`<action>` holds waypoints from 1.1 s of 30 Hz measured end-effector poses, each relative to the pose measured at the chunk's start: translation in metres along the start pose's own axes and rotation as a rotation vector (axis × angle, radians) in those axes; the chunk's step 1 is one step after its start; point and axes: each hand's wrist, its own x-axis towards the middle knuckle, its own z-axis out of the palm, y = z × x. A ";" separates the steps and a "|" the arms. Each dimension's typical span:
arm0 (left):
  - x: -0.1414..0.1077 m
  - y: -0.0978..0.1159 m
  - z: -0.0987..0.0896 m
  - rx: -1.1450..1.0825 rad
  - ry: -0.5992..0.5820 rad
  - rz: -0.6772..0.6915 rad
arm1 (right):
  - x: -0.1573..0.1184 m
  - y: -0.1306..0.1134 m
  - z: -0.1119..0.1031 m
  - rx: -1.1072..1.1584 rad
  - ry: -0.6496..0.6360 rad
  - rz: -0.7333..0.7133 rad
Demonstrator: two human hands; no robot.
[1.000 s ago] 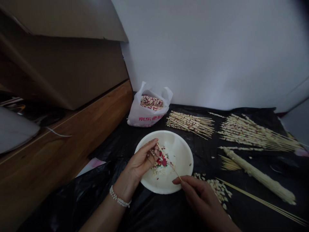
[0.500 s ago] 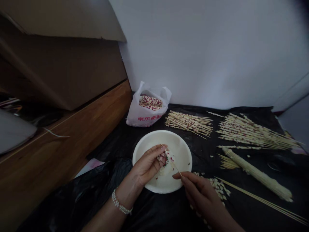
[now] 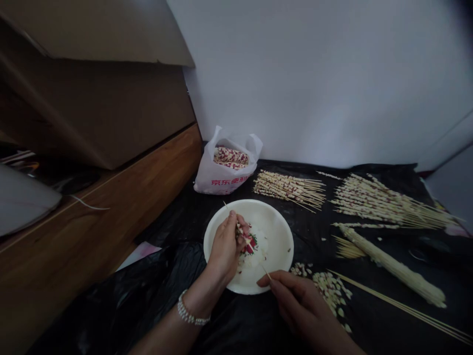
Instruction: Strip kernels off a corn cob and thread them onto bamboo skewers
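Note:
My left hand point(image 3: 226, 246), with a beaded bracelet at the wrist, is over the white bowl point(image 3: 283, 231). Its fingers curl around a thin bamboo skewer point(image 3: 266, 270) and some white and dark-red corn kernels point(image 3: 242, 229). The skewer's tip sticks out beyond the left thumb, over the bowl's far-left rim. At the near rim, my right hand point(image 3: 291, 293) pinches the skewer's other end between thumb and fingers. Its middle is partly hidden by the left hand. A red and green print shows on the bowl's bottom, with a few kernels there.
A white plastic bag point(image 3: 225, 180) holds speckled corn cobs point(image 3: 231, 155). Right of it lie two bundles of kernel-strung skewers point(image 3: 284, 185). Nearer are a stripped cob point(image 3: 395, 266), bare skewers point(image 3: 391, 303) and loose kernels point(image 3: 330, 291) on black plastic sheeting. A cardboard box point(image 3: 111, 108) stands left.
My left hand has turned and closed more around the skewer. The skewer's tip now reaches farther out past it, up and left. My right hand has shifted slightly left and down.

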 end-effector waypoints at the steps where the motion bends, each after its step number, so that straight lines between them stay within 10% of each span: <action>1: 0.002 0.002 0.002 0.004 0.044 0.036 | -0.001 -0.003 0.002 -0.003 -0.034 0.015; 8: 0.004 0.005 0.018 -0.051 0.136 0.066 | -0.005 0.000 0.018 0.106 -0.181 0.019; 33: -0.010 0.011 0.036 -0.312 0.139 0.065 | -0.019 0.002 0.046 0.133 0.084 -0.029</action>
